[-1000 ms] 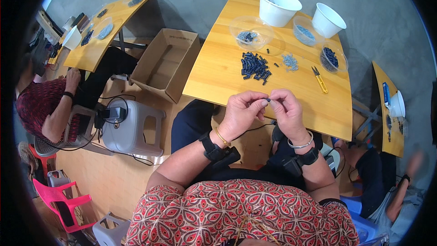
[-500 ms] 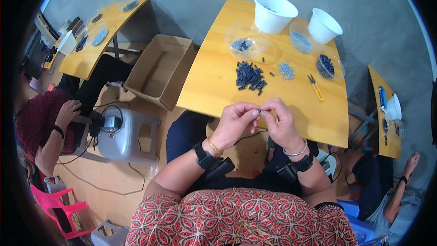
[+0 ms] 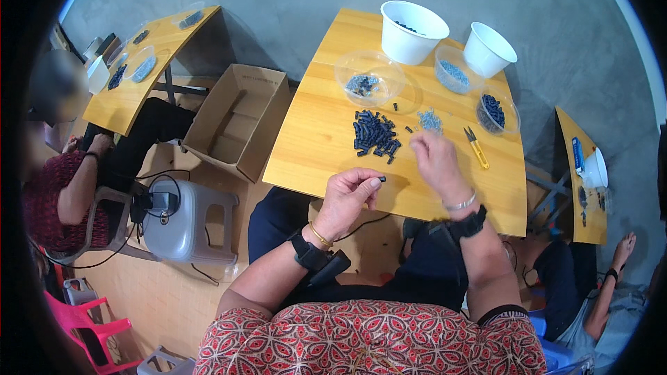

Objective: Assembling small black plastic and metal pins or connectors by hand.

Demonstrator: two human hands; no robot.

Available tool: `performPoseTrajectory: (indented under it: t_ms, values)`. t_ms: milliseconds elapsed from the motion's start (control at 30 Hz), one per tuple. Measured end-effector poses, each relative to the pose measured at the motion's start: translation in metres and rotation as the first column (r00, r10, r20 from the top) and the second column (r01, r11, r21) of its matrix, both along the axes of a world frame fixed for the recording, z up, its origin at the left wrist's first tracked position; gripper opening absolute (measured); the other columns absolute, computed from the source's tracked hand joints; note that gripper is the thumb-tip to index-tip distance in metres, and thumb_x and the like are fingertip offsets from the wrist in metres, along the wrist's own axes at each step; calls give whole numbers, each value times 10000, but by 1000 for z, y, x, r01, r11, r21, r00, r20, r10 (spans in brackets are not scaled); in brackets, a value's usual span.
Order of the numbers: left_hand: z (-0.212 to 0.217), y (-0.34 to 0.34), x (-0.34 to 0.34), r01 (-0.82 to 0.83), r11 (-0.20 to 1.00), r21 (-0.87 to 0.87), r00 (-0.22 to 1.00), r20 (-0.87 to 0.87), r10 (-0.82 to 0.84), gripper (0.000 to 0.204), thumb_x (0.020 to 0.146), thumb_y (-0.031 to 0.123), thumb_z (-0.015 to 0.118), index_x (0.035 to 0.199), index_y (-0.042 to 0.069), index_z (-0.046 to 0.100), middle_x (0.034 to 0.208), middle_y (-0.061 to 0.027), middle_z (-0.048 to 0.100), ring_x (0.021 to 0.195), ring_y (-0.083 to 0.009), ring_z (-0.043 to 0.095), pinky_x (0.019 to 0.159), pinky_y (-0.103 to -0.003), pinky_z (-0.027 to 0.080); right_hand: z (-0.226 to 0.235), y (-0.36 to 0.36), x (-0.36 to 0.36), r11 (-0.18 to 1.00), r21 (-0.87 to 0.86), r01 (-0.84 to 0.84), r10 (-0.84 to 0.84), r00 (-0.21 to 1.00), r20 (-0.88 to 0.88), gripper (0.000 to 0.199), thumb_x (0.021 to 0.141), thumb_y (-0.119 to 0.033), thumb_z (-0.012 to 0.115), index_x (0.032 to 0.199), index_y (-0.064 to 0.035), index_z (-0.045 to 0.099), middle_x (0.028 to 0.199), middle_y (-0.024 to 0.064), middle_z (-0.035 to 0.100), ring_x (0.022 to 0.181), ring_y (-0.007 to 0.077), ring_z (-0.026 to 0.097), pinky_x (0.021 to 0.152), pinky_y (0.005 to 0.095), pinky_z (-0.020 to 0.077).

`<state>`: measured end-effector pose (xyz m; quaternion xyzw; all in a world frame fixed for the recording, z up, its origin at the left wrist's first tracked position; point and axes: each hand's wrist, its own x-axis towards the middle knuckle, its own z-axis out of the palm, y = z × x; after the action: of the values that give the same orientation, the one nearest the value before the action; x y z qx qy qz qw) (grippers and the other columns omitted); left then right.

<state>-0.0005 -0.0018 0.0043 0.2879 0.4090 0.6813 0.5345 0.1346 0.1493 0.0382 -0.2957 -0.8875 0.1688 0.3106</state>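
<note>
My left hand (image 3: 347, 196) is closed, pinching a small black tubular piece (image 3: 382, 179) between thumb and forefinger above the table's near edge. To its right, my right hand (image 3: 439, 165) has its fingers bent together just in front of a small heap of light blue-grey pieces (image 3: 430, 121). Its fingertips are partly hidden, so anything between them cannot be made out. Beyond my left hand lies a pile of black tubular pieces (image 3: 375, 133). A few single pieces lie between the two piles.
On the wooden table (image 3: 306, 146) stand two white tubs (image 3: 415, 38) and three clear bowls of small parts, one a mixed bowl (image 3: 368, 85). Yellow snips (image 3: 477, 149) lie at the right. A cardboard box (image 3: 243, 121) and grey stool (image 3: 187, 226) are to the left; people sit on both sides.
My hands, together before, are now apart. The right hand has moved away to the heap of blue-grey pieces; the left keeps a black piece. The view has shifted slightly.
</note>
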Motion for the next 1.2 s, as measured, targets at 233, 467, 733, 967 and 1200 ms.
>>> performPoseTrajectory:
  t_ms: [233,467,733,967,1200]
  values:
    - [-5,2,-10,48,998,48,973,225,-58,134,897,70,516,969,-9,596,744,-34,570,629,-107,526,587,-253,475,-14,49,-16,986,161,-52,24,985,173,40,751,-54,582,774,-22,577,779,158,564,823,340,528,781,453,409]
    - [-10,2,-10,54,992,112,966,247,-81,140,898,75,517,978,-12,592,750,-45,568,637,-115,525,603,-266,483,-19,41,-11,974,218,-54,11,980,198,66,739,-27,586,798,-1,575,802,164,581,792,335,541,774,399,438]
    - [-9,3,-9,66,990,123,970,226,-93,140,897,72,518,978,-17,590,760,-56,582,654,-125,547,627,-272,497,-2,54,23,993,109,39,-57,985,163,65,745,-57,581,793,-14,588,827,154,600,820,334,544,747,400,439]
    - [-7,1,0,123,987,106,990,-77,-115,121,887,61,530,949,-14,602,790,-56,601,670,-130,581,648,-263,509,-9,55,4,989,146,-3,-25,982,188,58,747,-70,586,753,-16,565,788,144,579,817,327,524,732,416,418]
    - [1,4,14,336,940,-56,937,116,-328,143,890,81,532,964,-26,594,887,-81,617,787,-158,625,752,-278,529,-16,57,-7,971,234,-45,-33,947,319,59,746,-67,583,740,-14,557,792,153,573,838,330,517,744,420,415]
